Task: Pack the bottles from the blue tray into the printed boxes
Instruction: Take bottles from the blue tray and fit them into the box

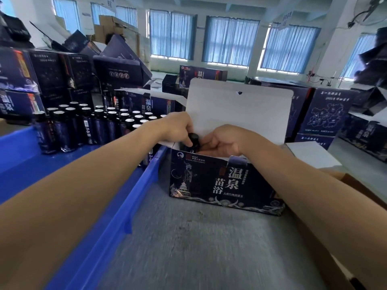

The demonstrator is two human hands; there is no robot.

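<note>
The bottle (193, 139) is at the left end of the open box (226, 183), with its black cap just above the rim and its dark body inside. The step in hand is seating this bottle. The left hand (180, 127) pinches the cap from the left with curled fingers. The right hand (223, 142) curls its fingers against the cap's other side and seems to grip it too, though its fingertips are hidden.

Next, I judge, the bottle needs a straight push down until it sits, then a release and a reach left of the box for another.

The box is dark blue with pale print, and its white lid (238, 109) stands upright behind the hands. Just left of the box, the blue tray (125, 208) holds many upright bottles (94, 126). The box stands on the grey counter (209, 248), and more printed boxes (326, 114) are stacked behind it.
</note>
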